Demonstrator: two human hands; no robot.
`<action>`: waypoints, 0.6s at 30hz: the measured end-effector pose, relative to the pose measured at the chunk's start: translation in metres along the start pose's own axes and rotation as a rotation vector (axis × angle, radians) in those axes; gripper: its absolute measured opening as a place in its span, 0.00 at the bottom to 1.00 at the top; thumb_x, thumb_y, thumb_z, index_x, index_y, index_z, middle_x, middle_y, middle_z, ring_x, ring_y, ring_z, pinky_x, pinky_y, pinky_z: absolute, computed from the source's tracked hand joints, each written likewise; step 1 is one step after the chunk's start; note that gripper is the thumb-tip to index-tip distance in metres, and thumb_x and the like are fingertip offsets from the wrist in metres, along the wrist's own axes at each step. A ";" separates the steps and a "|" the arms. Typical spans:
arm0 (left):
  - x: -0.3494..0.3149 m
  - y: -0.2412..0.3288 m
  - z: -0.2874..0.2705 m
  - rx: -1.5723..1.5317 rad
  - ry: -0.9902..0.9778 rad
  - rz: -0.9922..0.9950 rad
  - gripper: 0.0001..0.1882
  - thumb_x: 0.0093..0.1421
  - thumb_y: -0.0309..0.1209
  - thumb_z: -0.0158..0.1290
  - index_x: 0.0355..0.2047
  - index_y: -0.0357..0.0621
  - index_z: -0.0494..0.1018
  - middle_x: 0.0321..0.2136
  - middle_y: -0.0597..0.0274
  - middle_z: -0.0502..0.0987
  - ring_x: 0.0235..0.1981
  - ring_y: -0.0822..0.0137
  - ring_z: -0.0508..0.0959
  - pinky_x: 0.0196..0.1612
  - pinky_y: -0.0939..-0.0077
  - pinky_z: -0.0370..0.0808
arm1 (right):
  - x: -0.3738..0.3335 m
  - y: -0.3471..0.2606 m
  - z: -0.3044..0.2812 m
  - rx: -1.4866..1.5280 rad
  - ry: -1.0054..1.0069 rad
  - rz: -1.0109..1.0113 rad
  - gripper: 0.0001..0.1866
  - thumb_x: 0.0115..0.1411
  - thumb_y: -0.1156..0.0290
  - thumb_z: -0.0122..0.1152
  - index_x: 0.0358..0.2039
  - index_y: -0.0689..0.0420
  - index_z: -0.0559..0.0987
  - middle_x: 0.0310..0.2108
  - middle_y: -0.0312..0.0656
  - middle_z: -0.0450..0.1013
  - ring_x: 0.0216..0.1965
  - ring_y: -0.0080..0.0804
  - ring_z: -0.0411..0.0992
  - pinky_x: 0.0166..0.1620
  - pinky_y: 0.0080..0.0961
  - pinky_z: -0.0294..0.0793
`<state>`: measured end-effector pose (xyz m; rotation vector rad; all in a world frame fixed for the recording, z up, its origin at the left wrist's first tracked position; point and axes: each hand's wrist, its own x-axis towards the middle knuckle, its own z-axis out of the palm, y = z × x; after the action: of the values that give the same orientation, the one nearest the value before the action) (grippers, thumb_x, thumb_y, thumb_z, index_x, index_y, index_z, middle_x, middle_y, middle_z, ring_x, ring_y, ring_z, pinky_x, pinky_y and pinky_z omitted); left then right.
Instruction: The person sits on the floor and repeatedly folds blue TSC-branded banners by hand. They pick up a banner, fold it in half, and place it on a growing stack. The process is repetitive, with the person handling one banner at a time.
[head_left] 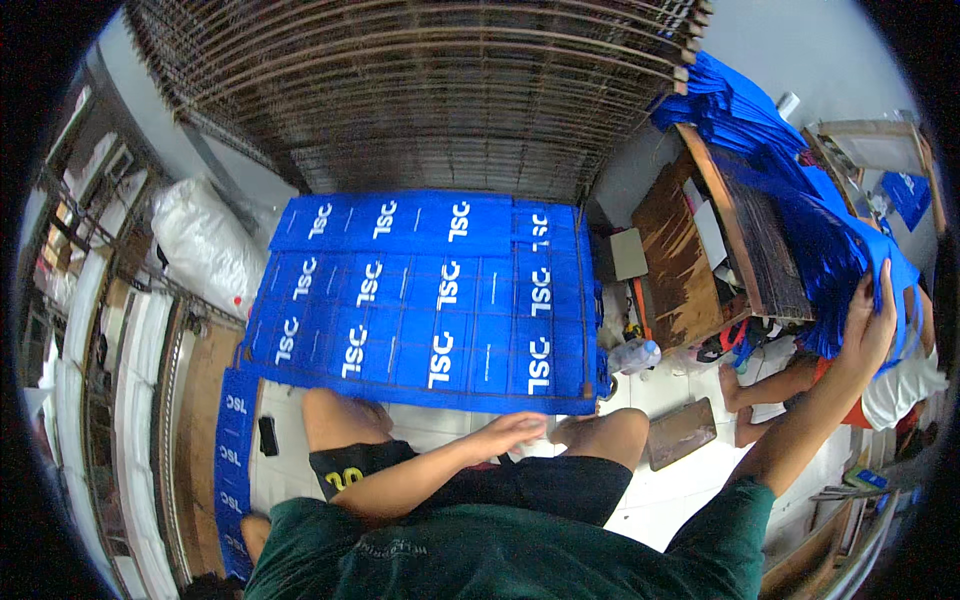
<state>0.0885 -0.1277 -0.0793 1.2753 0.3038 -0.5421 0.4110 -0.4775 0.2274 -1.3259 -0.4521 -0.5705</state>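
Note:
My right hand is stretched far out to the right, its fingers closed at the edge of a blue fabric sheet in a hanging pile. My left hand hovers over my lap, its fingers loosely stretched and slightly blurred, with nothing seen in it. Just beyond my knees, blue fabric pieces with white print lie in rows, thin wires crossing over them. Above them rises a stack of wire drying rack layers, tilted up.
At right stands a worn wooden table, with a plastic bottle beside it. A brown board and a black phone lie on the tiles. Another person's leg shows behind the blue pile. A white plastic bag stands at left.

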 end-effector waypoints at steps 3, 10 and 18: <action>0.011 0.026 0.012 -0.532 -0.389 -0.052 0.48 0.48 0.71 0.29 0.59 0.50 0.52 0.54 0.52 0.60 0.54 0.57 0.63 0.51 0.55 0.64 | -0.090 -0.040 0.103 0.146 0.096 0.182 0.20 0.52 0.76 0.54 0.47 0.67 0.69 0.41 0.49 0.69 0.42 0.38 0.66 0.51 0.30 0.60; -0.003 0.033 -0.043 -1.244 -0.674 0.466 0.56 0.40 0.75 0.34 0.59 0.42 0.51 0.58 0.45 0.54 0.57 0.49 0.58 0.54 0.47 0.59 | -0.188 -0.016 0.133 -0.102 -0.370 0.708 0.15 0.48 0.73 0.59 0.35 0.61 0.66 0.37 0.44 0.68 0.35 0.30 0.69 0.41 0.28 0.70; -0.017 -0.014 -0.109 -0.867 0.346 0.108 0.25 0.44 0.25 0.45 0.47 0.40 0.65 0.36 0.59 0.73 0.39 0.65 0.72 0.41 0.69 0.71 | -0.237 0.144 0.117 -0.279 -0.805 1.358 0.28 0.38 0.80 0.58 0.44 0.59 0.65 0.36 0.42 0.70 0.35 0.36 0.70 0.33 0.32 0.74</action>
<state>0.0751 -0.0219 -0.1122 0.5238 0.6687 -0.0546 0.3169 -0.3117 -0.0061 -1.7487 -0.0159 1.0916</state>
